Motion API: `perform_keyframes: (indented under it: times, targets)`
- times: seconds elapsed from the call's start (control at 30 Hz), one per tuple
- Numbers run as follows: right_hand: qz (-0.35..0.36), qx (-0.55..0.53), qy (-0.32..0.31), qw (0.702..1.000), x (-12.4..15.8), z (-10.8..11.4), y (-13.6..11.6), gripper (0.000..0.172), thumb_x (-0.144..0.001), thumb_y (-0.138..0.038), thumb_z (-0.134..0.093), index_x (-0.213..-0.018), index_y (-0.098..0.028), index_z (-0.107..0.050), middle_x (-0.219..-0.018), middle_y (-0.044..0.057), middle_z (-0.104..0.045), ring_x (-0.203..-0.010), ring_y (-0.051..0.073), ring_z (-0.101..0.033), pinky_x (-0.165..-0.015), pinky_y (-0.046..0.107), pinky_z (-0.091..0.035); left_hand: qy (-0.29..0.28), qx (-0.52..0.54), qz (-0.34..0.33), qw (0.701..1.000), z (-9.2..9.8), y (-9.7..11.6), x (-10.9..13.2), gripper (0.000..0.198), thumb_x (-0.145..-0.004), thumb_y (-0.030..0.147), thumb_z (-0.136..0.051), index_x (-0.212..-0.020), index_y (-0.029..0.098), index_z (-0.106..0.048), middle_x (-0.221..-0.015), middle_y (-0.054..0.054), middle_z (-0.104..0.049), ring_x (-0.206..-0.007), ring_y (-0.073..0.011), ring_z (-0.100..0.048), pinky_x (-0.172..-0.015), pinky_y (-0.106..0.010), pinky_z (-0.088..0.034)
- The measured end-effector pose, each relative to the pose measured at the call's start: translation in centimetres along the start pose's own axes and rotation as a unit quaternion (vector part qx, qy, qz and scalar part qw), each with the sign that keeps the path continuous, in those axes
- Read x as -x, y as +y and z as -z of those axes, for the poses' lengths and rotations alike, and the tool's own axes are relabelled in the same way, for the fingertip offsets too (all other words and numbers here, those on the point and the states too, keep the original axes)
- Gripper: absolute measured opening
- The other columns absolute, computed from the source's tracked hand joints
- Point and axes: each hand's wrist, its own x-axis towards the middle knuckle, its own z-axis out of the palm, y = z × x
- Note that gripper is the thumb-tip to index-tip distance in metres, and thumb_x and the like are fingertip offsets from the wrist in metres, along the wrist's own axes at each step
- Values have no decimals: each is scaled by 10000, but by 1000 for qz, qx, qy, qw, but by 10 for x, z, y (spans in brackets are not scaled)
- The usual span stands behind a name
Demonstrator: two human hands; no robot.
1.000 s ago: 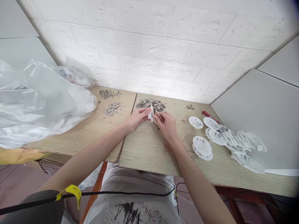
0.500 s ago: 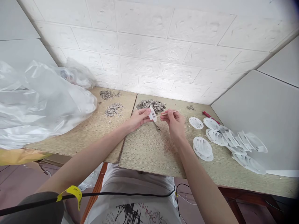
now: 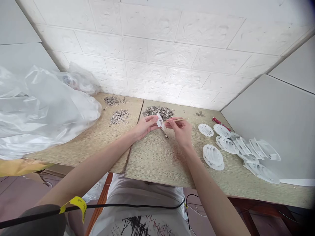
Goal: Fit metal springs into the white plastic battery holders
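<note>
Between the thumb and fingers of my left hand (image 3: 147, 126) is a white oval plastic piece (image 3: 159, 120), tilted up on edge, with small metal parts on its face. My right hand (image 3: 180, 129) is closed on a thin wooden stick (image 3: 175, 120), whose left end reaches the face of the plastic piece. Whether the tip touches a metal part is too small to tell. Below the plastic piece lies a slim metal tool (image 3: 164, 133), partly hidden by my left hand. Just behind both hands is a heap of small metal pieces (image 3: 158, 112).
Several white oval plastic pieces (image 3: 213, 154) lie and lean at the right, beside a red tube (image 3: 220, 124). Smaller metal piles (image 3: 119, 117) sit on the left board. A large plastic bag (image 3: 49, 111) covers the far left. A black cable (image 3: 133, 206) crosses my lap.
My right hand has moved slightly left, bringing the stick closer against the plastic piece. The stick is now more level. My left hand stays nearly still, holding the piece.
</note>
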Motion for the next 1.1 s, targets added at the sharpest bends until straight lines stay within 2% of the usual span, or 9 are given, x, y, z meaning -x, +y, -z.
perform_keyframes:
  times: [0.17, 0.47, 0.73, 0.93, 1.1]
  targets:
    - [7, 12, -5, 1000, 0, -2, 3, 275, -765, -441, -697, -811, -171, -675, -831, 66, -708, -751, 187, -694, -777, 378, -589, -3, 1, -1, 1000, 0, 0, 0, 283, -747, 341, -741, -899, 107, -698, -942, -105, -708, -957, -193, -656, -1002, -409, -456]
    - [-3, 13, 28, 1000, 3, -6, 2, 271, -769, -424, -698, -815, -158, -670, -816, 83, -716, -749, 209, -707, -779, 398, -596, 2, 8, 4, 1000, 0, -1, 0, 265, -758, 326, -735, -901, 106, -698, -955, -111, -713, -987, -203, -655, -1022, -414, -446]
    - [33, 80, 37, 996, 6, -8, 2, 337, -780, -488, -665, -826, -154, -682, -830, 88, -723, -763, 215, -709, -747, 387, -603, 20, 29, 15, 999, -2, 2, 3, 189, -768, 242, -726, -880, 92, -698, -934, -102, -713, -942, -181, -664, -1033, -403, -442]
    - [77, 74, 48, 993, 8, -10, 4, 274, -815, -427, -644, -830, -157, -681, -803, 73, -715, -763, 211, -713, -740, 373, -607, 24, 48, 8, 999, -2, 1, 3, 202, -718, 205, -766, -865, 80, -705, -893, -99, -710, -929, -195, -669, -1029, -413, -440]
    - [71, 71, 43, 994, 7, -10, 4, 256, -819, -411, -638, -823, -159, -685, -808, 70, -717, -764, 211, -714, -743, 367, -606, 27, 53, 9, 998, -2, 0, 3, 186, -715, 181, -765, -861, 83, -704, -882, -91, -706, -915, -190, -672, -1014, -403, -458]
